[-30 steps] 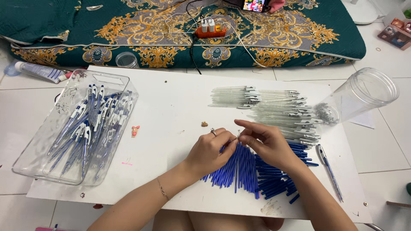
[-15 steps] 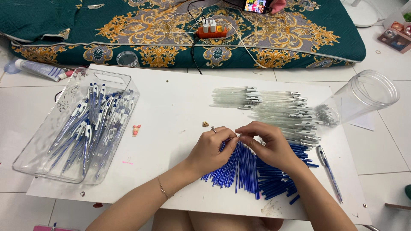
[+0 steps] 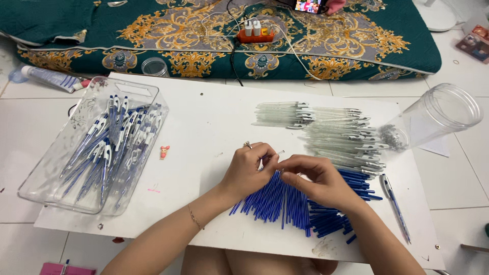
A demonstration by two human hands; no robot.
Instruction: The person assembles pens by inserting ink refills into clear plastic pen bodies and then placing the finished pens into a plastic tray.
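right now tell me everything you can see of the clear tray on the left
The tray is a clear, rippled plastic bin, rectangular with rounded corners and a cut-out handle slot at its far end. It lies flat on the left end of the white board, angled slightly. It is partly filled with assembled pens in blue and white, lying mostly lengthwise. Neither hand touches it.
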